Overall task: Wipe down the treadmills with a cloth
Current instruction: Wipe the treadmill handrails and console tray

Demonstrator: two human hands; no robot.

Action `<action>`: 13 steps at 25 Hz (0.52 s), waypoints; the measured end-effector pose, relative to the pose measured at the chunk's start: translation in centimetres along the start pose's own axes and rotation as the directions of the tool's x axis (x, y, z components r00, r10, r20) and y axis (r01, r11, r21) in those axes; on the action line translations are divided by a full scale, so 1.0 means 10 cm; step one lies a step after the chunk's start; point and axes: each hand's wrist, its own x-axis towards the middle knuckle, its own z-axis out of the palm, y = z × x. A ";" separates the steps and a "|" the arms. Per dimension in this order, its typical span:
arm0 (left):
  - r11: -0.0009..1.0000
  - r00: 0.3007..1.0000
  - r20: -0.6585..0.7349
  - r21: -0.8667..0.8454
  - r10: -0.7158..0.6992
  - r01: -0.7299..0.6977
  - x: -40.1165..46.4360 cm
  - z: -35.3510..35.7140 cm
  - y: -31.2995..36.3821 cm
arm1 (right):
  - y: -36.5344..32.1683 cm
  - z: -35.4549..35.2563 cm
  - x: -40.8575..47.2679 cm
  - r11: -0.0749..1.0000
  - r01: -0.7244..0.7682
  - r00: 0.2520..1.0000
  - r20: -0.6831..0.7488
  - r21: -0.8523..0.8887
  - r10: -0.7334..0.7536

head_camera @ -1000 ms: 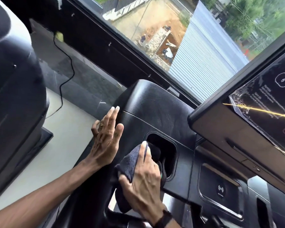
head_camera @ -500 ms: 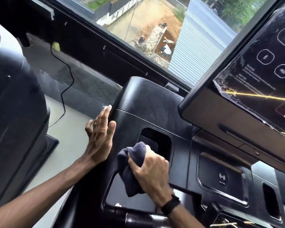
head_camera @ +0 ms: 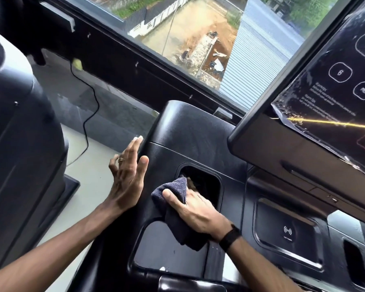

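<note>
Hands, two: right hand (head_camera: 195, 211) grips dark grey terry cloth (head_camera: 173, 204), bunched, pressed at the lower-left edge of the cup recess (head_camera: 204, 183) in the black treadmill console (head_camera: 190, 131). Left hand (head_camera: 128, 175) flat, fingers straight, against console's left side, just beside cloth.

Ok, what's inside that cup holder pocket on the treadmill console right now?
The cup holder pocket holds the tip of the dark cloth and the right hand's fingers pushing it in. Its bottom is dark and covered, so anything else inside cannot be seen.
</note>
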 end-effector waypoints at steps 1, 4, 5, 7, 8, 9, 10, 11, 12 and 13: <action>1.000 1.000 0.006 0.003 0.002 -0.002 0.00 0.00 0.00 | 0.00 -0.04 0.02 0.998 -0.042 0.999 0.015 -0.036 0.043; 1.000 1.000 0.007 0.008 0.005 -0.005 -0.01 -0.03 0.00 | -0.11 0.02 0.02 0.961 -0.162 0.985 -0.088 -0.223 0.145; 1.000 1.000 -0.001 0.013 0.001 -0.001 -0.02 -0.03 0.00 | -0.16 0.10 -0.04 0.935 -0.184 0.973 -0.192 -0.305 0.129; 1.000 1.000 -0.012 0.021 -0.008 0.008 -0.04 -0.03 0.01 | -0.23 0.27 -0.20 0.934 -0.129 0.933 -0.360 -0.334 0.001; 1.000 1.000 -0.013 0.021 -0.011 0.012 -0.04 -0.02 0.02 | -0.24 0.29 -0.27 0.958 -0.068 0.932 -0.360 -0.280 -0.039; 1.000 1.000 -0.014 0.024 -0.013 0.013 -0.04 -0.02 0.03 | -0.22 0.27 -0.29 0.978 -0.021 0.944 -0.325 -0.206 -0.048; 1.000 1.000 -0.011 0.030 -0.009 0.009 -0.04 -0.01 0.03 | -0.20 0.20 -0.28 0.993 -0.004 0.969 -0.246 -0.121 -0.026; 0.999 1.000 -0.005 0.035 0.000 0.000 -0.04 0.00 0.04 | -0.17 0.12 -0.25 0.999 -0.019 0.992 -0.123 -0.046 0.014; 0.999 1.000 0.003 0.037 0.009 -0.009 -0.03 0.00 0.04 | -0.15 0.05 -0.22 0.999 -0.034 0.999 -0.014 0.010 0.034; 0.999 1.000 0.007 0.037 0.014 -0.014 -0.03 0.01 0.03 | -0.13 0.00 -0.19 0.999 -0.038 0.998 0.057 0.036 0.036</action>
